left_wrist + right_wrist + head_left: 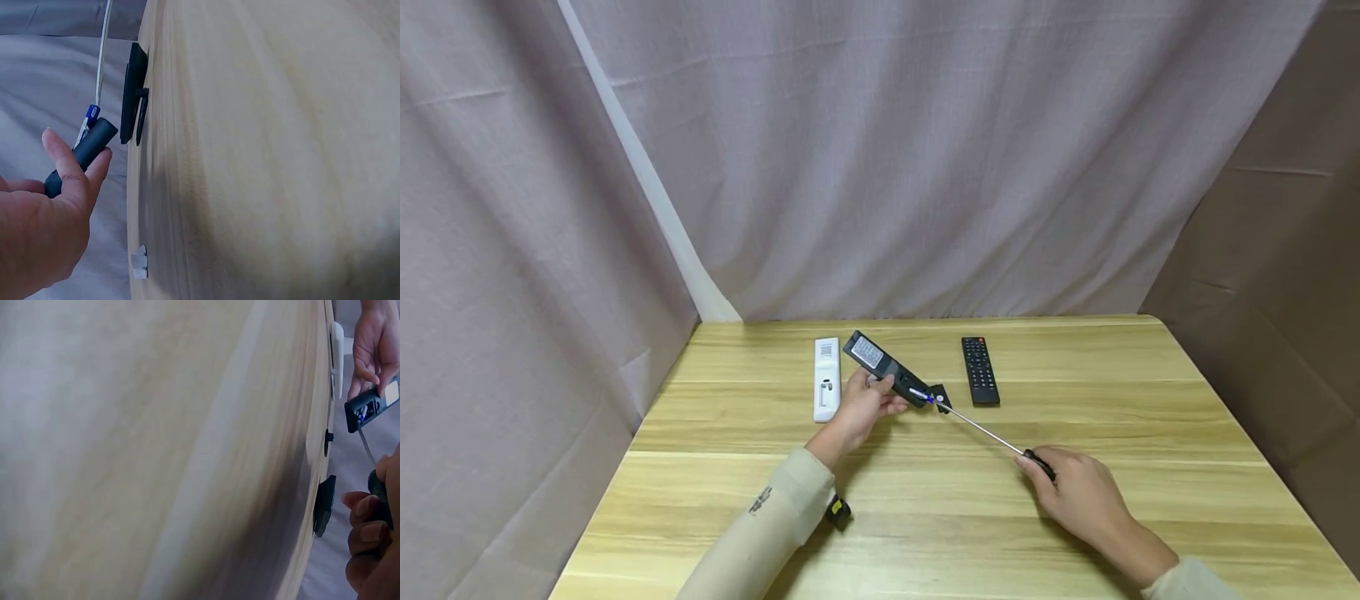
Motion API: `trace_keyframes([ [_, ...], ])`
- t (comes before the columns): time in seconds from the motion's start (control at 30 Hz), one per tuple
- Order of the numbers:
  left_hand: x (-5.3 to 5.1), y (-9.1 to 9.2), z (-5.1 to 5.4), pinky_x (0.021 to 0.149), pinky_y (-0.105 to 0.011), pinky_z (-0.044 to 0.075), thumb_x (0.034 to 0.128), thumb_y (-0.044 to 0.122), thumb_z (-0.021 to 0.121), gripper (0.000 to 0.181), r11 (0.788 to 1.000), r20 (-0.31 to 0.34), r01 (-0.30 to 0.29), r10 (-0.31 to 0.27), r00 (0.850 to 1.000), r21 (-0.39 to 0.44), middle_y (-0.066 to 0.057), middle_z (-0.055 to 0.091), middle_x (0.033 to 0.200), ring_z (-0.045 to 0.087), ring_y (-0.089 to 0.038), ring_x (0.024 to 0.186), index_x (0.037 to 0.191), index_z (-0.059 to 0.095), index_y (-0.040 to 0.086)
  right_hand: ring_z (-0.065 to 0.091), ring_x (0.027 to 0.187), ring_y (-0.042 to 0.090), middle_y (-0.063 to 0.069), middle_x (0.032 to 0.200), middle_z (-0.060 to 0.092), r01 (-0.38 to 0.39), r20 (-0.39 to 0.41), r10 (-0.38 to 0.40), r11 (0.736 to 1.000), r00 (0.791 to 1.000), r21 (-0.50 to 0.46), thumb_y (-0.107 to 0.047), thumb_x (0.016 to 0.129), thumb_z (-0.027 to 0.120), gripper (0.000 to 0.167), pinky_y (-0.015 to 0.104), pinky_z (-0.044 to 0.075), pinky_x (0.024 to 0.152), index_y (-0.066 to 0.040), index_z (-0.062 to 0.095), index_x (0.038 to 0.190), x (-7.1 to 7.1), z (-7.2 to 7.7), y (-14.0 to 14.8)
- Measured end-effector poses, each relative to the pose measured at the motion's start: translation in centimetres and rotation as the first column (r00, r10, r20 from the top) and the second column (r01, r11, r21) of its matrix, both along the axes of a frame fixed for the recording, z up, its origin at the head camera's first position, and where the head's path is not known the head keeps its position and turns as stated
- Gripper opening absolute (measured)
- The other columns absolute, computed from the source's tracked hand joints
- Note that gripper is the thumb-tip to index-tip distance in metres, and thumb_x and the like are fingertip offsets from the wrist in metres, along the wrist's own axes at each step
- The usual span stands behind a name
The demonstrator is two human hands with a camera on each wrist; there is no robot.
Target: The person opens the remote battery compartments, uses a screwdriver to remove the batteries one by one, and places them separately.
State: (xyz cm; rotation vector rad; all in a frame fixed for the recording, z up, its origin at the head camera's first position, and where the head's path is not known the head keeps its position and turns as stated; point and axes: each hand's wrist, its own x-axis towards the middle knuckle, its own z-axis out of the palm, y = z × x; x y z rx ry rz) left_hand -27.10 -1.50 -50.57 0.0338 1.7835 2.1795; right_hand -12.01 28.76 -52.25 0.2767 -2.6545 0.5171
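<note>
My left hand (859,406) holds a black remote control (891,371) above the table, label side up, thumb on its back. Its battery bay is uncovered, and a white-and-blue battery (92,114) sticks up at a slant from it. With my right hand (1081,492) I grip the black handle (377,487) of a screwdriver (985,430). Its long metal shaft reaches left, the tip at the battery's blue end. Just behind the tip, a small black battery cover (942,400) lies on the table.
A white remote (827,379) with an uncovered battery bay lies left of my left hand. Another black remote (980,371) lies buttons up at the right. A small black-and-yellow object (838,512) is beside my left sleeve. Curtains (925,167) hang behind the wooden table (1075,375).
</note>
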Motion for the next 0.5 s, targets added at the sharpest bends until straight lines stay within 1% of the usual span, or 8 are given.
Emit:
trace_keyframes([
  [0.1, 0.1, 0.0, 0.0, 0.082, -0.028, 0.069, 0.1106, 0.004, 0.048, 0.038, 1.0, 0.002, 0.01, -0.01, 1.0, -0.003, -0.033, 0.066, 0.135, 0.071, -0.018, 0.084, 0.147, 0.042, -0.005, 0.05, 0.061, 0.005, -0.008, 0.072, 0.068, 0.004, 0.032, -0.004, 1.0, 0.999, 0.007, -0.025, 0.095, 0.081, 0.011, 0.028, 0.044, 0.05, -0.016, 0.077, 0.09, 0.2, 0.2, 0.3],
  [0.2, 0.2, 0.0, 0.0, 0.083, -0.029, 0.069, 0.1104, 0.004, 0.049, 0.039, 1.0, 0.005, 0.017, -0.017, 1.0, -0.006, -0.034, 0.065, 0.136, 0.071, -0.018, 0.084, 0.148, 0.041, -0.005, 0.052, 0.062, 0.006, -0.006, 0.075, 0.072, 0.008, 0.065, -0.008, 1.0, 0.998, 0.007, -0.026, 0.096, 0.08, 0.012, 0.03, 0.044, 0.051, -0.014, 0.079, 0.094, 0.3, 0.3, 0.6],
  [0.27, 0.2, -0.1, -0.1, 0.084, -0.03, 0.07, 0.1103, 0.004, 0.049, 0.039, 1.0, 0.006, 0.021, -0.021, 1.0, -0.009, -0.035, 0.065, 0.136, 0.071, -0.019, 0.084, 0.148, 0.042, -0.006, 0.05, 0.062, 0.006, -0.007, 0.073, 0.07, 0.011, 0.079, -0.012, 1.0, 0.997, 0.009, -0.027, 0.096, 0.08, 0.013, 0.028, 0.042, 0.051, -0.014, 0.079, 0.095, 0.4, 0.5, 0.8],
  [0.37, 0.3, -0.2, -0.1, 0.084, -0.03, 0.07, 0.11, 0.003, 0.049, 0.038, 1.0, 0.013, 0.022, -0.022, 1.0, -0.012, -0.036, 0.065, 0.135, 0.071, -0.02, 0.083, 0.147, 0.043, -0.006, 0.045, 0.06, 0.006, -0.01, 0.067, 0.063, 0.016, 0.088, -0.018, 1.0, 0.996, 0.014, -0.028, 0.097, 0.079, 0.013, 0.025, 0.038, 0.05, -0.016, 0.078, 0.093, 0.4, 0.6, 1.0],
  [0.5, 0.3, -0.3, -0.2, 0.082, -0.029, 0.07, 0.11, 0.003, 0.049, 0.038, 0.999, 0.015, 0.028, -0.027, 1.0, -0.016, -0.036, 0.065, 0.135, 0.071, -0.021, 0.084, 0.146, 0.044, -0.006, 0.039, 0.057, 0.005, -0.014, 0.06, 0.049, 0.021, 0.104, -0.023, 1.0, 0.994, 0.018, -0.03, 0.099, 0.077, 0.016, 0.021, 0.03, 0.049, -0.021, 0.073, 0.087, 0.4, 0.7, 1.3],
])
